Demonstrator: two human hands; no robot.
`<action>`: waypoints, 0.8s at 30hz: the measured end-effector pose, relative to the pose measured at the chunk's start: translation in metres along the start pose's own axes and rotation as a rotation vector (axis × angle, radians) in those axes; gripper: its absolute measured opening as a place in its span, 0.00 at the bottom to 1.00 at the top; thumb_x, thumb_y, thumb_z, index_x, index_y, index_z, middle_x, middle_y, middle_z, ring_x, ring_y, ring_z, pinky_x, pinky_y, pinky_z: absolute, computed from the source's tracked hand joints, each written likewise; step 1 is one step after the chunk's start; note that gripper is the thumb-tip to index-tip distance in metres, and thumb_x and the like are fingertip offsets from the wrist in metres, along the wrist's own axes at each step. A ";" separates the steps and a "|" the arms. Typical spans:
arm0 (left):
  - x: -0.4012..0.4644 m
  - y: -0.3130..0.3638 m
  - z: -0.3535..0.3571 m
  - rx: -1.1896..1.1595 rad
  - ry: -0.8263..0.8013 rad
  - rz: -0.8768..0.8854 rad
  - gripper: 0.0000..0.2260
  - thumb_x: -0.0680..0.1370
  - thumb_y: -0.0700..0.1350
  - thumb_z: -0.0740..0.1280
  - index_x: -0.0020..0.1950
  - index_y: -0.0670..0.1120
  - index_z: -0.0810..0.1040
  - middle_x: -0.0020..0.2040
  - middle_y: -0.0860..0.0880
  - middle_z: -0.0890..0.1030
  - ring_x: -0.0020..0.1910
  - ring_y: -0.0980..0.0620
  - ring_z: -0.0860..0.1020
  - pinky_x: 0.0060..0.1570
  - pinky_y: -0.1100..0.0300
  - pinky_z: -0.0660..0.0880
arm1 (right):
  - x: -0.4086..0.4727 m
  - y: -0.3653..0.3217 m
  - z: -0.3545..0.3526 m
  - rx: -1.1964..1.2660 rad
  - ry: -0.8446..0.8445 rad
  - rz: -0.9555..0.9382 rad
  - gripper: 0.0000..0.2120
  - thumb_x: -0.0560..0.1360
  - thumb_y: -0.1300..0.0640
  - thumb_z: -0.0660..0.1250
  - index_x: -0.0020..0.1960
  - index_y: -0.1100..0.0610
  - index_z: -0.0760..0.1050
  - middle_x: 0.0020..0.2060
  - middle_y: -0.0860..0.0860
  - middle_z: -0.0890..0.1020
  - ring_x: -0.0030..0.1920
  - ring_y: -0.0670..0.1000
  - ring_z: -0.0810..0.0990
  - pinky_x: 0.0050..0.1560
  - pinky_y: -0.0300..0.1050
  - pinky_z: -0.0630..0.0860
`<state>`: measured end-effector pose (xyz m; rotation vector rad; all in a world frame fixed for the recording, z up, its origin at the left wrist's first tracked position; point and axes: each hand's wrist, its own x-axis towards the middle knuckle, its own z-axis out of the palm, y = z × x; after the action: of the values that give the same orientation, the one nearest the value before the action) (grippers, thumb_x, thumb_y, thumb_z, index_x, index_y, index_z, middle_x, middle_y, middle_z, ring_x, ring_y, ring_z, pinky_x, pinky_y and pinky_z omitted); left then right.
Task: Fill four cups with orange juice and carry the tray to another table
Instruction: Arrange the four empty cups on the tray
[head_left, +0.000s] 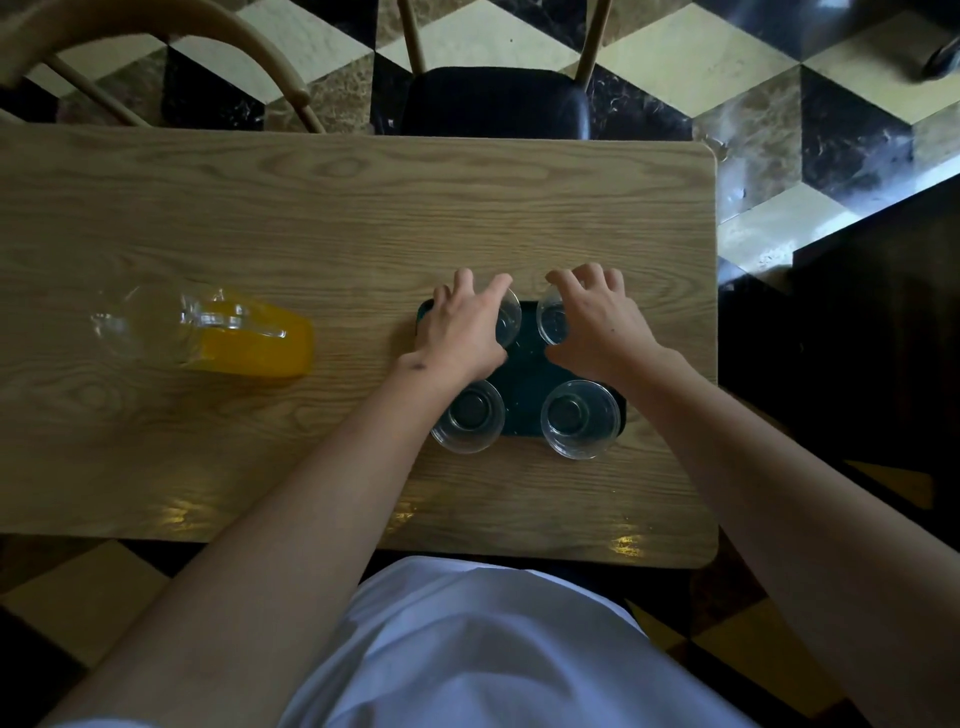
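A dark tray (524, 382) lies on the wooden table (332, 208) with clear empty cups at its corners. My left hand (460, 330) grips the far left cup (510, 321) from above, fingers curled over its rim. My right hand (597, 319) grips the far right cup (551, 323) the same way. The near left cup (468, 417) and the near right cup (580, 418) stand free on the tray's near corners. A glass jug of orange juice (228, 332) stands on the table well left of the tray.
A dark-seated wooden chair (496, 101) is pushed in at the table's far edge, and a curved wooden chair back (156, 31) rises at the far left. The table's right edge (716, 312) lies close to the tray. Chequered floor surrounds the table.
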<state>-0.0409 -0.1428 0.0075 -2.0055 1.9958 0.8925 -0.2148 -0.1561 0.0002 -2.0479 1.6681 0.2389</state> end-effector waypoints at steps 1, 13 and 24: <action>0.002 0.000 0.001 0.002 0.001 0.004 0.39 0.72 0.42 0.78 0.77 0.55 0.61 0.72 0.43 0.65 0.68 0.38 0.68 0.54 0.47 0.74 | 0.000 0.000 0.000 0.000 -0.001 0.000 0.43 0.65 0.53 0.77 0.75 0.54 0.61 0.69 0.58 0.68 0.68 0.62 0.64 0.58 0.59 0.76; 0.012 -0.002 -0.001 0.032 -0.006 0.008 0.39 0.72 0.42 0.78 0.78 0.55 0.62 0.74 0.42 0.63 0.69 0.37 0.67 0.55 0.47 0.73 | 0.003 0.005 0.002 0.011 -0.006 0.023 0.43 0.66 0.53 0.77 0.76 0.55 0.61 0.69 0.57 0.68 0.69 0.62 0.64 0.59 0.58 0.74; 0.012 -0.003 -0.003 0.057 0.004 0.021 0.41 0.72 0.43 0.79 0.79 0.54 0.61 0.75 0.41 0.63 0.70 0.37 0.67 0.58 0.46 0.73 | 0.009 0.002 0.003 0.102 -0.011 0.026 0.43 0.67 0.52 0.77 0.76 0.57 0.60 0.70 0.58 0.66 0.69 0.62 0.63 0.62 0.58 0.73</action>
<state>-0.0380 -0.1538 0.0029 -1.9611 2.0245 0.8263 -0.2141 -0.1629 -0.0065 -1.9484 1.6658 0.1702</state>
